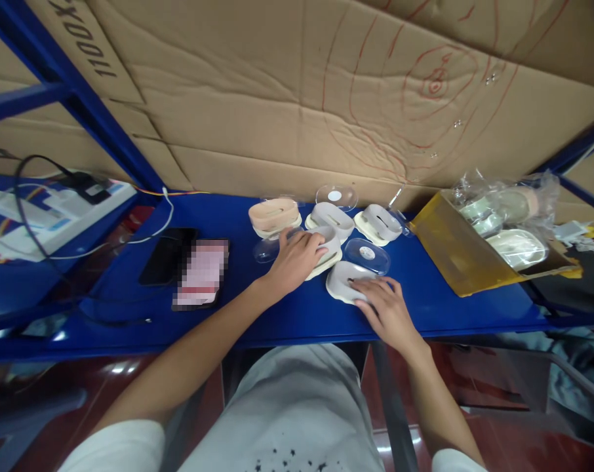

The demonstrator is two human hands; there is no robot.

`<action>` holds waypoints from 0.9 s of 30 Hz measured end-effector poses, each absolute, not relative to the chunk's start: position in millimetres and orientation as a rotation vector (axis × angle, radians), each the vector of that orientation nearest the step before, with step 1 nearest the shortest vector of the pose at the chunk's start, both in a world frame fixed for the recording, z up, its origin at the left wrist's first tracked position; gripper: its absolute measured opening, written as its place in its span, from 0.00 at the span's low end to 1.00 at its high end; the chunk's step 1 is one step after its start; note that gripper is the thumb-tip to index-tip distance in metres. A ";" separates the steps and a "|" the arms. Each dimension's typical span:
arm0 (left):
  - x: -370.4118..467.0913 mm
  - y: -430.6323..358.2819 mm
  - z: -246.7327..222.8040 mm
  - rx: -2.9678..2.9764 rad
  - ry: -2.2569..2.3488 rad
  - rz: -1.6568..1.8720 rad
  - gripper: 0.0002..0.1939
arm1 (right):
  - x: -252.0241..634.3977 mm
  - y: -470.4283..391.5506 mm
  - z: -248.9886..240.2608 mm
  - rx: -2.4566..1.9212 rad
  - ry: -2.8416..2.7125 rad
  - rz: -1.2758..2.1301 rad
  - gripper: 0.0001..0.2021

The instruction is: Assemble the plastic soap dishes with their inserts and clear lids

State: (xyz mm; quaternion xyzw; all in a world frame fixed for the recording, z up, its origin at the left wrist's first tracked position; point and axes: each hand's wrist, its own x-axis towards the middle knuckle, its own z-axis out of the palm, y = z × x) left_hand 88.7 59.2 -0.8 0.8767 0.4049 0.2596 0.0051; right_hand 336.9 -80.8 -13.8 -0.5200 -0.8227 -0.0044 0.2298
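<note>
Over a white oval plastic box with a cream wavy-edged base, my left hand curls its fingers and grips the near-left side. My right hand holds the right end of another white oval box, fingertips over its rim and thumb at the front. Behind stand two more white oval boxes with slots in their floors, and a peach one. Clear oval lids lie among them, one with a round white sticker beside my right hand. My fingers partly cover both held boxes.
At right, an open yellow-brown carton holds plastic-wrapped pieces. A phone with a pink blurred screen and a black phone lie left. Power strips and cables sit far left. Cardboard walls the back of the blue table.
</note>
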 end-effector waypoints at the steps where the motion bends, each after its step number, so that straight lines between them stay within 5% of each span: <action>1: 89.8 59.3 -0.8 2.736 1.282 0.829 0.09 | 341.5 -76.9 -14.2 -1.437 -2.200 -0.011 0.17; 15: 83.2 49.7 13.8 2.840 1.248 0.734 0.24 | 387.3 23.7 7.3 -1.635 -2.114 -0.359 0.19; 21: 51.5 18.1 8.0 2.755 1.587 0.743 0.29 | 360.1 -19.5 6.8 -1.635 -2.111 -0.290 0.18; 27: 1.0 -22.4 -20.9 2.667 1.651 0.667 0.15 | 337.6 -112.6 -17.0 -1.469 -2.409 0.102 0.20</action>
